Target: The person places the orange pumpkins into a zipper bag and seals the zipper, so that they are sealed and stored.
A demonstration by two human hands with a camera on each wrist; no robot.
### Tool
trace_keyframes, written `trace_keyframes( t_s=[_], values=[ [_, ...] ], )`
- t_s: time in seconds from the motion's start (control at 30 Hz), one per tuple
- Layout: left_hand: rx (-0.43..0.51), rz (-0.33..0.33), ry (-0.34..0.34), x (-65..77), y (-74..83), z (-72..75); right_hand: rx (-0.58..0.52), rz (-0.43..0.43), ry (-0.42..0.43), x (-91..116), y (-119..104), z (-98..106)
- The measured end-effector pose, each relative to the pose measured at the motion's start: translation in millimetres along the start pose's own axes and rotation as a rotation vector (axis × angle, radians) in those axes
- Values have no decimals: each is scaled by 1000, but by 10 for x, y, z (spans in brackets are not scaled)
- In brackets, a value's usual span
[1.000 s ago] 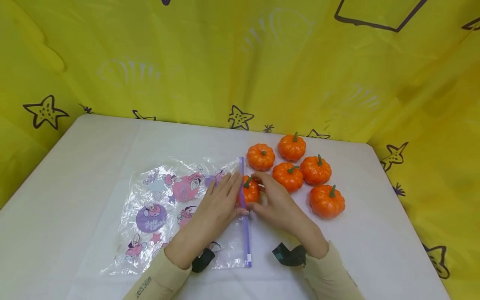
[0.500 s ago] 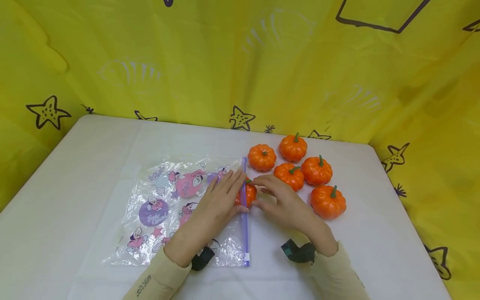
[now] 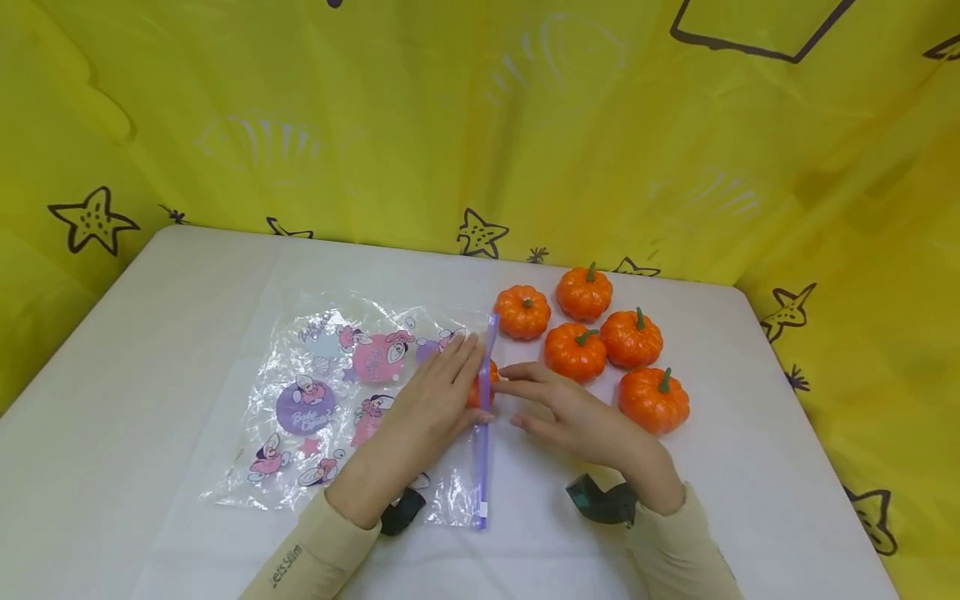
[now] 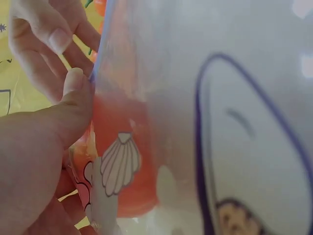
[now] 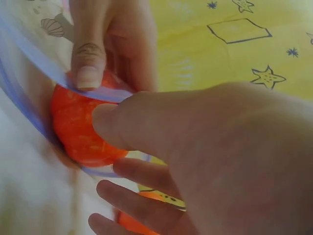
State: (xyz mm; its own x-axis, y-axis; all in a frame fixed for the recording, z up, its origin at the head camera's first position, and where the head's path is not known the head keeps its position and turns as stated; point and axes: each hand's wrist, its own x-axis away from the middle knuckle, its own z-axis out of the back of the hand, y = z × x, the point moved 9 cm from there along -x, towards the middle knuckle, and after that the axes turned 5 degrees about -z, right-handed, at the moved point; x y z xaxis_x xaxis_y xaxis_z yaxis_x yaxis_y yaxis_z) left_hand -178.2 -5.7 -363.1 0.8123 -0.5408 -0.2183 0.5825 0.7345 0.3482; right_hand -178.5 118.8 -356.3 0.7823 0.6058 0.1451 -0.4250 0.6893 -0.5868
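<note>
A clear zip bag (image 3: 251, 400) with pink and purple cartoon prints lies flat, its purple zip edge (image 3: 483, 467) facing right. One small orange toy pumpkin (image 5: 78, 127) sits in the bag's mouth, between the two purple edges in the right wrist view. My left hand (image 3: 431, 392) lies over the bag near the opening and grips its edge, the thumb (image 5: 89, 63) on the upper rim. At the mouth, my right hand (image 3: 573, 417) has its fingers extended toward the pumpkin, the thumb right at its surface. The pumpkin shows red through the plastic in the left wrist view.
Several more orange pumpkins with green stems, one nearest the front (image 3: 652, 402), stand right of the bag on the white table (image 3: 135, 358). A yellow printed curtain (image 3: 390, 108) hangs behind and along the sides. A black band (image 3: 600, 500) hangs at the right wrist.
The pumpkin has moved left into the bag's mouth. My right hand has loosened from around it, its fingers straightening. The bag's lower zip end has shifted slightly left; the left hand stays on the bag.
</note>
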Motion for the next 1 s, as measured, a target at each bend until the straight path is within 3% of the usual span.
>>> trace_keyframes(
  t_s=[0.13,0.33,0.5,0.63,0.77,0.87,1.0],
  values=[
    [-29,-17,14,-7,28,34,18,0,-18,-54,0,-72],
    [-95,-74,52,-4,114,97,64,5,40,-143,9,-150],
    [-69,-91,20,-6,116,105,89,-8,72,-184,55,-199],
    [-5,-33,26,-11,-27,152,94,-6,74,-175,72,-200],
    [-18,41,15,21,-195,155,81,-9,44,-141,69,-206],
    [-34,41,-3,33,-224,121,102,12,54,-145,37,-213],
    [-58,13,8,0,-151,119,196,18,102,-192,23,-245]
  ],
)
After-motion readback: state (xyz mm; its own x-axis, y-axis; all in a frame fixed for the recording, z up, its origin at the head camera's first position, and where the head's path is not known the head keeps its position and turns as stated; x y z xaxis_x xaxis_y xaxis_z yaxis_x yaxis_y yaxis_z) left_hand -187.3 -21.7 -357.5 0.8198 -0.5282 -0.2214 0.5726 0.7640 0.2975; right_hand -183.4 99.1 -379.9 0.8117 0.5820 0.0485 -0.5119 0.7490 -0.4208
